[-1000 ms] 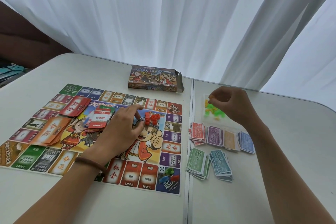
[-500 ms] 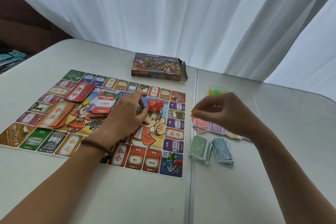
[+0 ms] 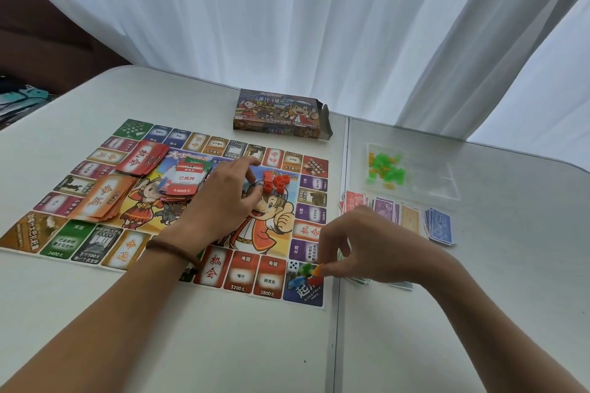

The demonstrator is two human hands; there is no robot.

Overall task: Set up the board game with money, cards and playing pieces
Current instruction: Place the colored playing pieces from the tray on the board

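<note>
The paper game board (image 3: 95,252) lies flat on the white table. My left hand (image 3: 220,201) rests on its middle, fingers loosely apart, beside a cluster of red houses (image 3: 276,183). My right hand (image 3: 367,246) pinches a small orange playing piece (image 3: 318,270) over the blue start corner, where green (image 3: 306,267), blue (image 3: 295,281) and red pieces and a white die (image 3: 293,265) sit. Red cards (image 3: 140,159), orange cards (image 3: 102,198) and a deed pile (image 3: 185,183) lie on the board. Money stacks (image 3: 412,217) lie right of it.
The game box (image 3: 277,115), its flap open, stands behind the board. A clear plastic bag (image 3: 412,172) with green and yellow pieces lies at the right, above the money. A seam (image 3: 341,329) runs between the two table halves. White curtains hang behind the table.
My right hand left the plastic bag, came toward me over the money stacks and reached the start corner with an orange piece. My left hand stayed on the board.
</note>
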